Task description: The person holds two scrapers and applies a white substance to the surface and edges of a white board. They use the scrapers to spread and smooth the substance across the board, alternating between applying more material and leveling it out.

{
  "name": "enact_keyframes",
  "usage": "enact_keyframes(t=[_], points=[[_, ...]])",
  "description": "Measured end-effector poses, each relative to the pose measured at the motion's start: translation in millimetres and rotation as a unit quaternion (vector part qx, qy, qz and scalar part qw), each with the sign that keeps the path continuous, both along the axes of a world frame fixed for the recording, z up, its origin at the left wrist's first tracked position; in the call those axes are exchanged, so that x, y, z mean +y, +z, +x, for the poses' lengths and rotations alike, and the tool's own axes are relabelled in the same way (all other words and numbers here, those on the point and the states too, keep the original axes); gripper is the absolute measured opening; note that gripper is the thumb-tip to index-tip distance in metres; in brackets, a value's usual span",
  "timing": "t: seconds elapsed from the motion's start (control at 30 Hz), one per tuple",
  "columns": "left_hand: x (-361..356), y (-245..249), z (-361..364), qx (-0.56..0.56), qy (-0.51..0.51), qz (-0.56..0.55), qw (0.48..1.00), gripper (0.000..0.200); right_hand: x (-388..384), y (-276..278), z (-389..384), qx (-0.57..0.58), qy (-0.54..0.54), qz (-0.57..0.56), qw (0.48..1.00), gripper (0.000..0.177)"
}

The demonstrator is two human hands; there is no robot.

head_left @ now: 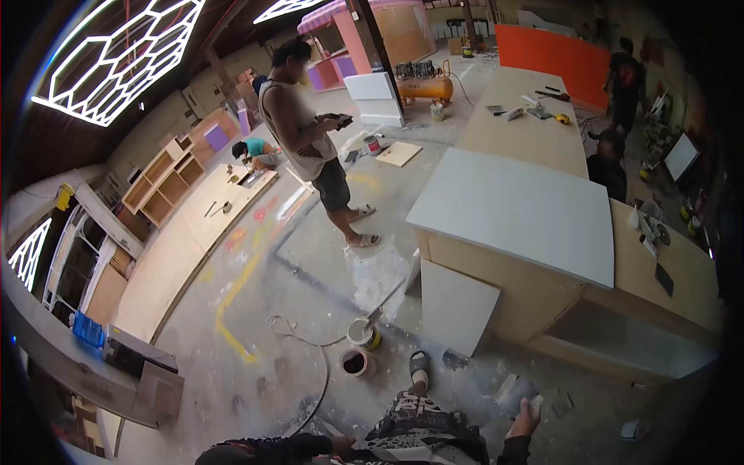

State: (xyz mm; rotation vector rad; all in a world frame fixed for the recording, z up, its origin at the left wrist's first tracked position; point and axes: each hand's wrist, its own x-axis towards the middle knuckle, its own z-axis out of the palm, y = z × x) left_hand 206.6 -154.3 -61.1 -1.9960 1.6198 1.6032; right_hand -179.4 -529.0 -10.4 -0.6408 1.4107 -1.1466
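Note:
My right hand (525,419) is at the lower right, its fingers closed at the edge of a flat grey scraper-like piece (513,394) with a paler end. Its exact kind is hard to make out. Low in the view, near my lap, my left hand (342,446) shows only in part at the end of a dark sleeve, and its fingers are hidden. On the floor ahead stand an open paint can (362,333) with a tool leaning in it and a bucket of dark contents (356,362). A loose grey board (457,306) leans on the wooden counter (488,279).
A grey-white panel (515,209) lies on the counter. A person (298,132) stands ahead; another crouches by a long wooden panel (186,260) at left. More people are behind the counter. A hose (324,380) curls across the floor. An orange compressor (425,87) stands farther back.

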Motion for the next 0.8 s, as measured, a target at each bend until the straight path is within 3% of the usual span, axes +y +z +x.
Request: enact_keyframes(t=[0.1, 0.2, 0.3, 0.4, 0.47, 0.53, 0.6, 0.67, 0.7, 0.8], points=[[-46, 97, -22, 0.031, 0.066, 0.044, 0.996, 0.043, -5, 19, 12, 0.011, 0.022, -0.027, 0.999, 0.048], [-44, 87, -22, 0.059, 0.103, 0.103, 0.988, 0.051, -9, 3, 8, 0.014, 0.034, 0.017, 0.999, 0.046], [-24, 24, -9, 0.040, 0.032, 0.063, 0.997, 0.053, -10, -15, 13, 0.054, -0.011, -0.019, 0.998, 0.042], [-25, 39, -18, 0.002, 0.044, 0.049, 0.998, 0.048, -6, 16, 20, 0.036, 0.031, 0.003, 0.999, 0.040], [-55, 90, -21, 0.074, 0.060, 0.095, 0.991, 0.046, -4, 36, 27, 0.018, 0.043, 0.015, 0.999, 0.041], [-53, 91, -18, 0.032, 0.028, 0.016, 0.999, 0.042, -3, 20, 24, 0.026, 0.049, 0.011, 0.998, 0.044], [-53, 88, -15, 0.083, 0.039, 0.051, 0.995, 0.043, -4, 10, 21, 0.037, 0.055, 0.010, 0.998, 0.046], [-41, 76, -14, 0.088, 0.051, -0.051, 0.993, 0.043, -3, 3, 20, 0.049, 0.063, 0.011, 0.997, 0.047], [-50, 82, -17, 0.124, 0.047, -0.003, 0.991, 0.046, -4, 1, 20, 0.052, 0.059, 0.005, 0.997, 0.049], [-34, 76, -24, 0.102, 0.121, -0.012, 0.987, 0.046, -5, 2, 19, 0.057, 0.059, 0.009, 0.997, 0.050]])
